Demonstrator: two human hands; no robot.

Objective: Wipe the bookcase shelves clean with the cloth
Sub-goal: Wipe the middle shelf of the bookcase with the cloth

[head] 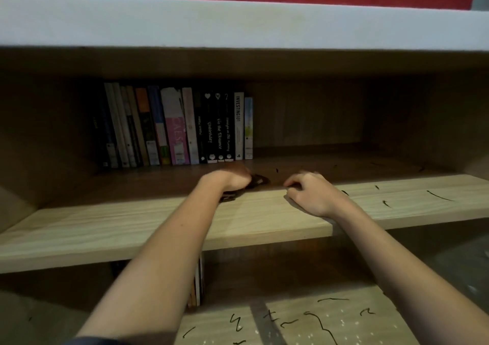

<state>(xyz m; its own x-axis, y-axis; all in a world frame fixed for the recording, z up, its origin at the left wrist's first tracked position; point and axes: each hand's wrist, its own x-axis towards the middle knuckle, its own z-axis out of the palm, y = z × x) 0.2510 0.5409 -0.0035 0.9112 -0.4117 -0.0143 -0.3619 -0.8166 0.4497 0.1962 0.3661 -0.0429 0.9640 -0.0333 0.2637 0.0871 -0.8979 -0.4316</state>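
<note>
View from a head camera, looking down two bare forearms into a wooden bookcase.

The left grip (230,179) is closed around a dark, crumpled cloth (258,180). It presses the cloth onto the middle shelf (158,220), near the centre and just in front of a row of upright books (180,127) at the back left. Bits of cloth stick out past the fingers and under the wrist. It is blurred and in shadow, so its colour and texture are hard to tell.

The right grip (315,196) rests on the same shelf just beside the cloth, not touching it. Its fingers are loosely bent and hold nothing.

This looks like the wiping step on the middle shelf, partway done. The pale wood on the left half appears free of marks. Thin dark marks (439,196) lie on the right half, well apart from the cloth.

The next move probably calls for sweeping the cloth rightward with firm downward pressure, and the right grip would have to lift clear of that path.

The lower shelf (291,318) carries many more dark squiggles and pale specks, so it seems not yet wiped.
</note>
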